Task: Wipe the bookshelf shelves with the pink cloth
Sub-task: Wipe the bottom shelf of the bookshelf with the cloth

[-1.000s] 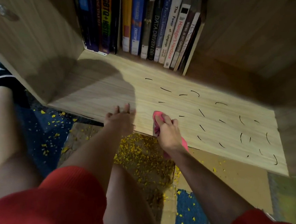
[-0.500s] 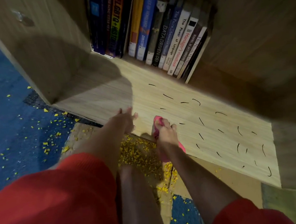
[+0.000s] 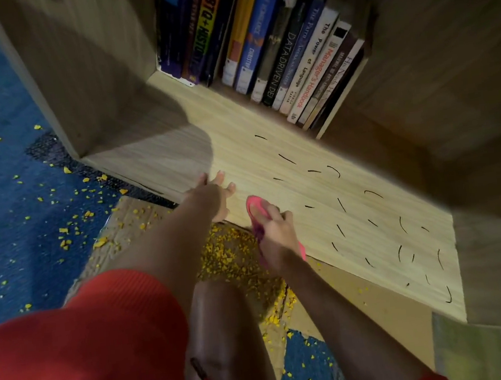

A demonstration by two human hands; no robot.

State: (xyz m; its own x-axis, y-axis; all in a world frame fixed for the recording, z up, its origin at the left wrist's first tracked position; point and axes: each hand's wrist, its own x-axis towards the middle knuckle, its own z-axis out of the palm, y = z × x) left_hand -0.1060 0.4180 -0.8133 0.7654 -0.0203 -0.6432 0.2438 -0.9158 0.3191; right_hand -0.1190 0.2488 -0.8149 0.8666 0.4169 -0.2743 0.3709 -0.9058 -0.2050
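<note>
- Shelf [image 3: 379,222]: a light wood board with short black curved marks scattered over its middle and right part.
- Right hand [image 3: 274,237]: at the shelf's front edge, fingers curled tight round the pink cloth [image 3: 253,204]. The cloth's tip lies on the board, and a strip of it shows below the palm, over the edge.
- Left hand [image 3: 214,193]: just beside the right, fingers straight and spread, resting flat on the front edge and holding nothing.
- Books [image 3: 274,48]: a row leaning at the back, well apart from both hands, with bare board between.
- Side panels [image 3: 92,82]: these bound the board at left and right.
- Floor: yellow crumbs [image 3: 234,253] lie thick on cardboard [image 3: 363,301] below the edge and thinner on the blue carpet [image 3: 6,231].
</note>
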